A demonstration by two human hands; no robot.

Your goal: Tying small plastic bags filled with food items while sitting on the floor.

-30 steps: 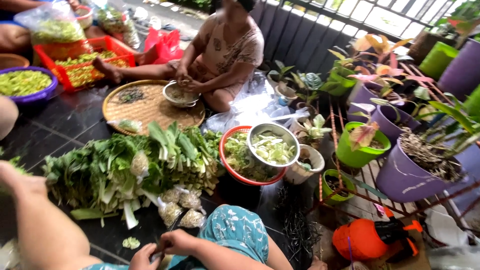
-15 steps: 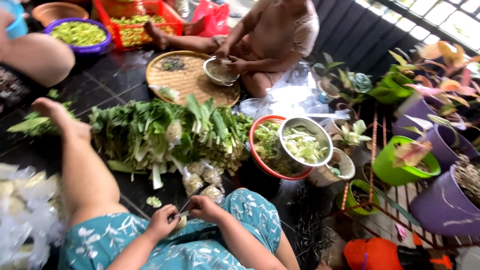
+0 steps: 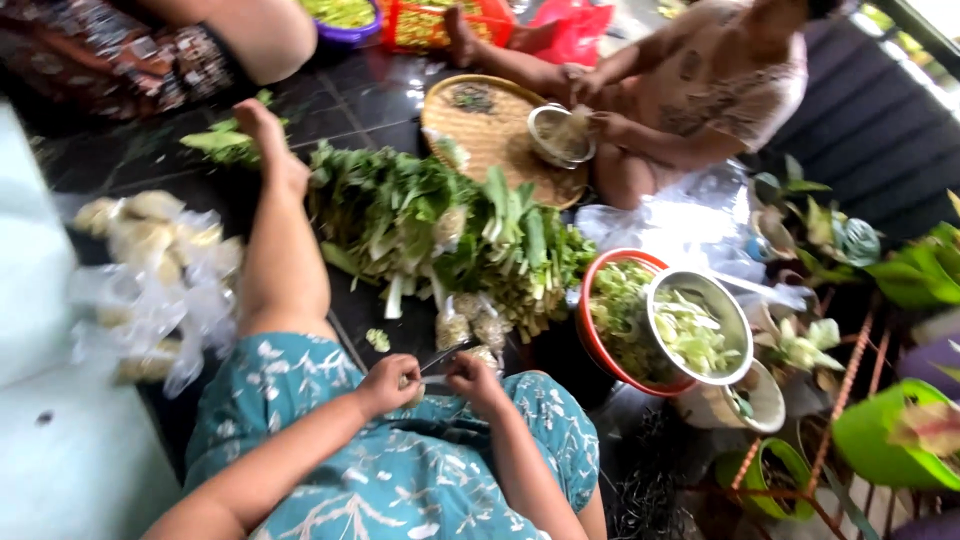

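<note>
Knife (image 3: 445, 356) gripped over the lap, in the head view.
Left hand (image 3: 388, 384) closes on its handle; right hand (image 3: 474, 380) pinches a small vegetable piece (image 3: 412, 392) beside the blade, just below the leafy greens (image 3: 440, 225).

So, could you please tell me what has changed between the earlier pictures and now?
The view swung left: the pile of greens and metal bowl slid right. Both hands, left hand and right hand, rose higher above the lap, holding a knife as before. The person opposite kept working over the woven tray.
</note>
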